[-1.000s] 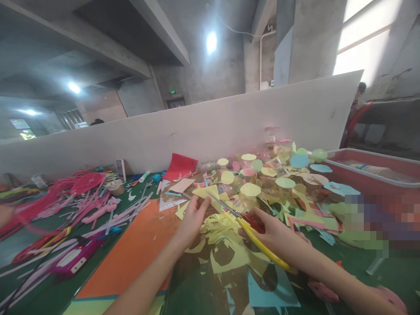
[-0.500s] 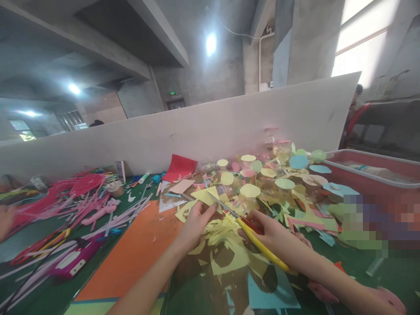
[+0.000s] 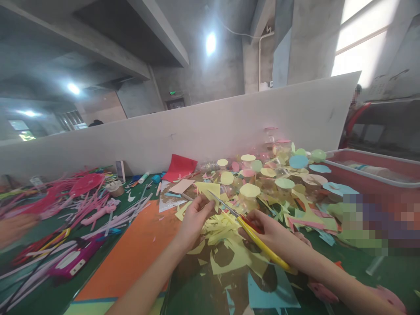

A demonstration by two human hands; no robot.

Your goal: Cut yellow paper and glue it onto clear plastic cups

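A small piece of yellow paper point(image 3: 205, 188) is sitting above the middle of a green bench point(image 3: 188, 291), the left hand point(image 3: 197, 214) pinching it while the right hand point(image 3: 262, 228) is gripping scissors point(image 3: 259, 246), their blades overlapping the paper. Yellow scraps point(image 3: 228, 234) are lying below, an orange sheet point(image 3: 131, 251) is stretching toward the near edge, and a white panel point(image 3: 197, 135) is standing along the far edge.

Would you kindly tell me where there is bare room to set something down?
Bare green tabletop shows between the flat orange sheet and the notched blue paper, and a smaller patch beside the short clear tube. It is crowded beneath the yellow-handled metal scissors with yellow paper scraps, beyond them with round paper discs, and at left with thin pink strips.
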